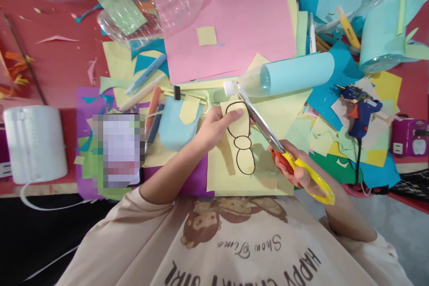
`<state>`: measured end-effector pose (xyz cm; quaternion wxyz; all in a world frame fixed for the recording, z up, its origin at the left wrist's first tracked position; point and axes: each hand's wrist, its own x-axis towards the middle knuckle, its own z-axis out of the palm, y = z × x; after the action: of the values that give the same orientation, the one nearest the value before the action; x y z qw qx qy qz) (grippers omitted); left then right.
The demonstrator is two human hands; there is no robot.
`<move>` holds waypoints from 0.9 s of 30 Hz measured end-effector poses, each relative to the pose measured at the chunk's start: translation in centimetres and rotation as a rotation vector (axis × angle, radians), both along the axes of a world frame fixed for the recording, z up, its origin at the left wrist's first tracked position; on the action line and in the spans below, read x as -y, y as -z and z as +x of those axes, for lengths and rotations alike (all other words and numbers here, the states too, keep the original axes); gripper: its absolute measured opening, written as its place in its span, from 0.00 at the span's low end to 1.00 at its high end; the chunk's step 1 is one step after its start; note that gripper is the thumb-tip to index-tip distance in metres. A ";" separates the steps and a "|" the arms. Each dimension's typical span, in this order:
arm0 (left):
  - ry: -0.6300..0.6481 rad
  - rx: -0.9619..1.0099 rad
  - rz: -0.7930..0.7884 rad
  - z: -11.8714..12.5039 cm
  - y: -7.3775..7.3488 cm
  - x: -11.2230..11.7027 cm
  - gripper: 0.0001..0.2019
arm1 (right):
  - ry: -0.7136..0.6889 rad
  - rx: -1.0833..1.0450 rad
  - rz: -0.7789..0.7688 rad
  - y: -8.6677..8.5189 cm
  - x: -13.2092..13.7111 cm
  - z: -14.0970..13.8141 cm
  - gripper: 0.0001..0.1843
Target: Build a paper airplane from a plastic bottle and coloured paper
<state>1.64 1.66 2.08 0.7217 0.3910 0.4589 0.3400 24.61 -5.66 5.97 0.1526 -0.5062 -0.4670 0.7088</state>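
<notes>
My left hand [219,124] pinches a pale yellow paper piece [240,118] near its upper end, the thumb lying on top. Black marker outlines on the paper form a bow shape: a large loop, a small oval and a lower loop. My right hand [295,167] grips scissors [284,154] with yellow and red handles. Their long metal blades run up along the paper's right edge; whether they are parted is hard to tell. Pale yellow sheets [261,183] lie under the paper. Just beyond the blade tips rests a bottle wrapped in light blue paper [298,73].
Pink sheets [231,22] lie behind, with clear plastic bottles [181,0] at the back left. A blue glue gun [363,118] stands at right among paper scraps. On the left are a phone [120,149], a light blue pouch [177,127], markers [147,73] and a white case [35,143].
</notes>
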 end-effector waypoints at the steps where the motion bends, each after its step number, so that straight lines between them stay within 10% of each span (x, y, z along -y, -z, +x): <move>1: 0.009 0.008 -0.001 0.0 0.0 0.0 0.16 | -0.006 -0.015 0.013 -0.1 0.0 0.1 0.44; 8: 0.086 0.045 0.001 0.1 0.0 0.0 0.16 | -0.085 -0.239 -0.164 1.0 0.0 1.1 0.46; 27: 0.123 0.101 -0.081 0.1 -0.3 -0.1 0.14 | 0.084 -0.227 -0.016 0.8 0.2 -0.5 0.45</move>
<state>1.72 1.78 2.35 0.7786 0.3715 0.4105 0.2955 24.08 -5.89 5.17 0.2301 -0.4429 -0.4197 0.7581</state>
